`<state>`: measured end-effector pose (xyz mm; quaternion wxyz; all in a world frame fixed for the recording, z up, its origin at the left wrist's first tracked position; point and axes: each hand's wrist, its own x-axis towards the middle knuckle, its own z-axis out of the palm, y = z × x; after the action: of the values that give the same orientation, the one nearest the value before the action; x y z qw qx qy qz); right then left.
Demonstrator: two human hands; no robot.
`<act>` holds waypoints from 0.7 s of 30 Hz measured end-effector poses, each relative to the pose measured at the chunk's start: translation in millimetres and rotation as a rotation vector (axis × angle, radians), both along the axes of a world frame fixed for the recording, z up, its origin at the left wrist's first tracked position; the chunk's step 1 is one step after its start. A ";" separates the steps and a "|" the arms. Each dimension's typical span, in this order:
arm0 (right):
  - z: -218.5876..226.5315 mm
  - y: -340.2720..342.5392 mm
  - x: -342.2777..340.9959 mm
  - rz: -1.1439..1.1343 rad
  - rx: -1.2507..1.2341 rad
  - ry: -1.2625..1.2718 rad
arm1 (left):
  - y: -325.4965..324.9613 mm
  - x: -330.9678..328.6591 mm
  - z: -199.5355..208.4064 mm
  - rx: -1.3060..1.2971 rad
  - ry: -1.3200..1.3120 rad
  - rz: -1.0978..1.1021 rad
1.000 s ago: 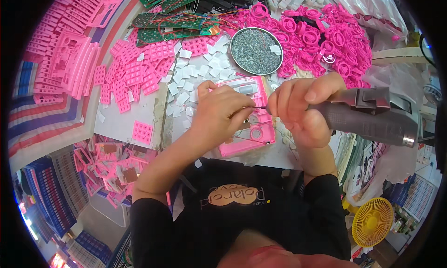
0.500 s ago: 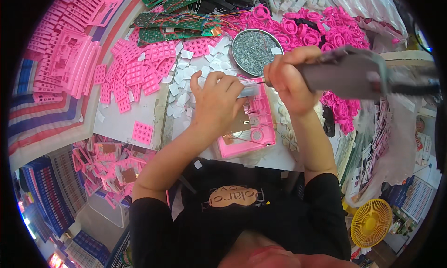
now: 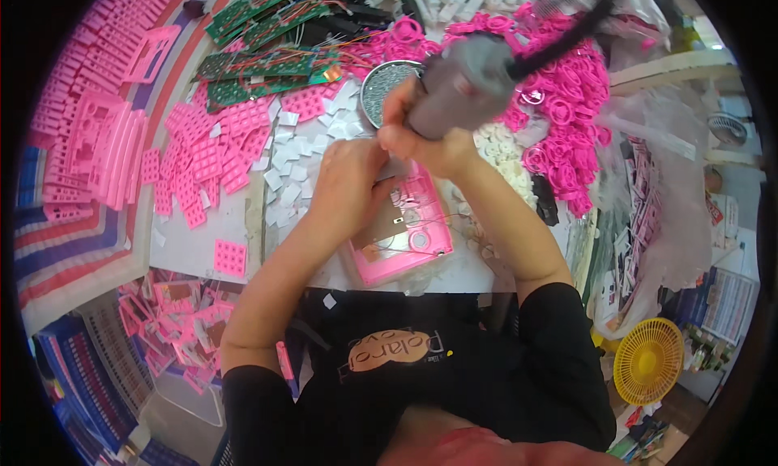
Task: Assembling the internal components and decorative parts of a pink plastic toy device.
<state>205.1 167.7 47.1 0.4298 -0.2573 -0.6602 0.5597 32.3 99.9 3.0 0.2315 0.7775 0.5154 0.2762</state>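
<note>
My right hand (image 3: 429,148) is wrapped round a grey electric screwdriver (image 3: 466,85) with a black cable, held over the far end of a pink plastic casing (image 3: 439,254). The screwdriver's tip is hidden behind my hands. My left hand (image 3: 344,182) lies over the casing's far left part, its fingers bent in beside my right hand; what they pinch is hidden. The casing lies open side up on the table, with a brown panel (image 3: 385,227) and thin wires showing inside. Just beyond my hands, a round tray (image 3: 362,97) holds small metal screws (image 3: 385,83).
White square pieces (image 3: 284,178) and pink button pads (image 3: 219,154) lie to the left, with green circuit boards (image 3: 267,65) behind. Pink rings (image 3: 567,117) and small white parts (image 3: 504,158) heap at the right. Pink casings (image 3: 105,154) stack far left. A yellow basket (image 3: 648,361) stands lower right.
The screwdriver has swung from lying sideways to the right to a steeper hold, its cable now toward the far right. My left fingers have bent in from a spread pose.
</note>
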 end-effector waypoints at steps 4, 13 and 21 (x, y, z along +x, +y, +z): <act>20.5 43.3 34.0 0.072 -0.225 0.253 | -14.4 -22.5 30.6 0.074 -0.082 0.020; -31.2 102.4 158.6 -0.821 0.539 -1.281 | -178.3 -232.9 120.6 -0.579 0.219 0.394; -12.6 -26.3 121.1 -0.676 0.139 -0.544 | -158.4 -146.8 61.0 -0.385 -0.385 0.607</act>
<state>326.2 141.3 34.5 0.4156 -0.5675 -0.6640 0.2536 -114.5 -58.5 63.9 0.3732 0.4667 0.7110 0.3707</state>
